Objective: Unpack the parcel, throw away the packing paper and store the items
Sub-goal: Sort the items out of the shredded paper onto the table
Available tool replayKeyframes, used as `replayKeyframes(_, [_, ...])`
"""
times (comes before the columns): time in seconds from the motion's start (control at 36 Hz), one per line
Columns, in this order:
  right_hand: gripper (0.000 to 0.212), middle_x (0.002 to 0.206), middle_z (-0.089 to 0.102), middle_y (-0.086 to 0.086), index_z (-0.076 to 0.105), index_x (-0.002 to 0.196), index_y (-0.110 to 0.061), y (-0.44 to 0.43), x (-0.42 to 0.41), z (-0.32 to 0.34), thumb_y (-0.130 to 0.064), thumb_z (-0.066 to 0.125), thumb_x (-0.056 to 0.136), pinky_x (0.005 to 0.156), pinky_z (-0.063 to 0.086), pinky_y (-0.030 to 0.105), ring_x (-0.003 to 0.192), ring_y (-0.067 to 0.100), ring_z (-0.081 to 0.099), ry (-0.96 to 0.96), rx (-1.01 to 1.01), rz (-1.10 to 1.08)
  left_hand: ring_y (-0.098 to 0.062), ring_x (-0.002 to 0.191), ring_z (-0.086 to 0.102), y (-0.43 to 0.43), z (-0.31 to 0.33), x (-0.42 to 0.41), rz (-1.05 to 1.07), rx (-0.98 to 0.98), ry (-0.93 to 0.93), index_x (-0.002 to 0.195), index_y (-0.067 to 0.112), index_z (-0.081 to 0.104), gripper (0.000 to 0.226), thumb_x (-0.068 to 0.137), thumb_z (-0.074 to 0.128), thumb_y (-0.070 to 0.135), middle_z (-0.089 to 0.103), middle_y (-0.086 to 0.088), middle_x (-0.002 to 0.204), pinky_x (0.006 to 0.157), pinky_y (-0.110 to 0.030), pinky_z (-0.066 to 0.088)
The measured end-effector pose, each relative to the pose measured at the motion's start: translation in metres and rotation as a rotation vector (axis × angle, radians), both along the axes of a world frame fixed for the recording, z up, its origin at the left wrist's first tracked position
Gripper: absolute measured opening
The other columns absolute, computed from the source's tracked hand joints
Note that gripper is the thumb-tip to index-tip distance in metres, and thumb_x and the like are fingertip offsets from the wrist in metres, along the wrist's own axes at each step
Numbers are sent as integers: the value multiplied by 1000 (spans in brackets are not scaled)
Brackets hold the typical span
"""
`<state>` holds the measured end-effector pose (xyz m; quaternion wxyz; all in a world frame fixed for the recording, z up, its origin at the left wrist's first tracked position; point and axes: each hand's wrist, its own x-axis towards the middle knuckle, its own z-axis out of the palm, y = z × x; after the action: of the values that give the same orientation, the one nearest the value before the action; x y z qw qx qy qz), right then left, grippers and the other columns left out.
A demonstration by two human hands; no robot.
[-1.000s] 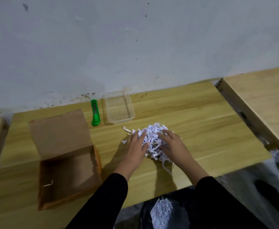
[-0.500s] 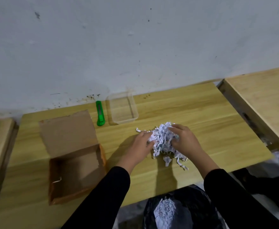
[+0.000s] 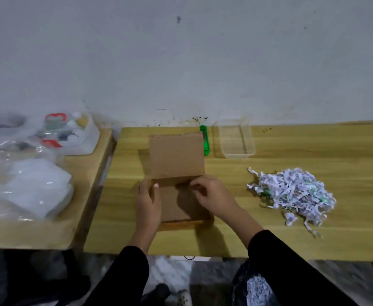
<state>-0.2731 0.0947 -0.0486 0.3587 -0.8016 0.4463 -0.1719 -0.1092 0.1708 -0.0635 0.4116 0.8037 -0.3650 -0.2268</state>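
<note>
1 box (image 3: 176, 155), 1 cutter (image 3: 206, 146), 1 clr tray (image 3: 238, 154), 1 shred pile (image 3: 291, 191), 2 hands (image 3: 148, 202) (image 3: 214, 195).

Both arms, in black sleeves (image 3: 280, 261), reach in over the table's (image 3: 291, 241) near edge. The left hand (image 3: 149, 200) grips the cardboard box's (image 3: 176, 157) left wall, thumb hooked over it. The right hand's (image 3: 213, 195) fingers curl above the box.

One head-worn camera (wide-angle) looked forward and down at the table (image 3: 335, 151) from close above, facing the wall (image 3: 181, 62), the box (image 3: 176, 160) centred in frame.
</note>
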Motion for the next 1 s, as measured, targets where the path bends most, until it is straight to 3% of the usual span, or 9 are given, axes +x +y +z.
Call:
replayKeyframes(0.08, [29,112,64,11,66,109,-9,15,31,-15,-7,62,80,94,47,29,103,24,60,17,97,88,-22,133,39,25,-13,14,-3,48,140,140,6,37,45,99,39,23,42,-10,145,102,-22,28])
replayKeyframes(0.17, [30,113,66,13,65,111,-9,25,55,-26,-7,63,81,96,48,33,102,24,61,24,182,122,-11,132,36,40,-24,16,-43,40,252,141,10,38,43,100,38,21,40,-4,146,98,-12,26])
replayKeyframes(0.31, [27,110,67,12,67,106,-9,30,80,-37,-7,66,79,97,47,35,102,24,62,-17,252,120,-2,124,37,47,-34,15,-49,50,369,143,17,37,42,101,34,24,42,2,145,100,-16,28])
replayKeyframes(0.44, [19,103,71,10,70,97,-8,31,89,-42,-4,63,79,92,46,28,98,20,62,-10,254,119,-1,123,35,46,-37,17,-61,51,359,143,15,35,43,101,34,21,42,1,144,90,-5,27])
replayKeyframes(0.58, [12,92,73,9,71,84,-9,31,92,-44,-5,60,82,86,46,28,90,19,64,-22,254,73,-2,124,35,46,-36,17,-81,46,330,144,15,34,43,101,33,20,40,-1,146,91,-5,26])
replayKeyframes(0.78, [23,88,73,2,68,70,-26,27,91,-46,-8,61,83,92,50,37,90,16,64,-35,274,-49,-4,128,35,47,-37,15,-85,44,309,144,15,34,44,101,33,20,40,-1,147,94,-5,24])
replayKeyframes(1.0, [13,97,73,5,74,94,-12,16,69,-27,-13,65,85,88,50,26,92,15,65,-63,212,-184,-17,130,42,41,-31,18,-52,75,321,140,14,40,41,100,38,15,46,-4,143,100,-20,31])
